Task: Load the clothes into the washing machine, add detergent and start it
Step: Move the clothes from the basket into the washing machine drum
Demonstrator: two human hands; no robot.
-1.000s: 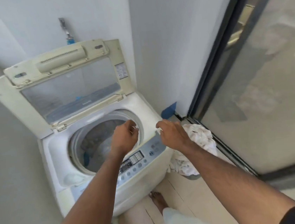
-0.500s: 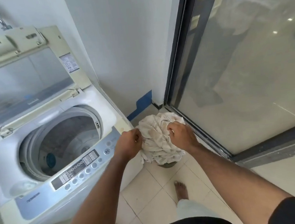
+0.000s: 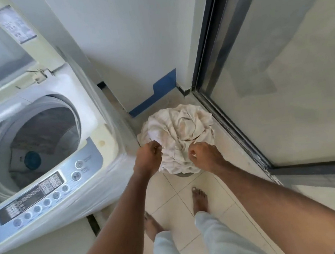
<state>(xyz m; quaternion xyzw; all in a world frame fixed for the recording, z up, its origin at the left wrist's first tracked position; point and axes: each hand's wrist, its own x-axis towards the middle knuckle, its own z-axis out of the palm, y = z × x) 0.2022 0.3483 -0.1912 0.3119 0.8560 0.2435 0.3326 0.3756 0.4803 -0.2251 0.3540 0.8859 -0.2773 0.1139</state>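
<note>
Clothes (image 3: 181, 133) heaped on a basket (image 3: 183, 174) on the floor, just right of the washer (image 3: 90, 119). Left hand (image 3: 147, 159) and right hand (image 3: 202, 156) over the heap's near edge, fingers curled, each seemingly pinching cloth. Washer lid (image 3: 34, 48) up, drum (image 3: 38, 137) bare of clothes.

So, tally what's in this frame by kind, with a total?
Washing machine: 1, lid up
Heap of white clothes: 1
Grey basket under it: 1
Hands: 2, left hand, right hand
Bare feet: 2
Total: 7
</note>
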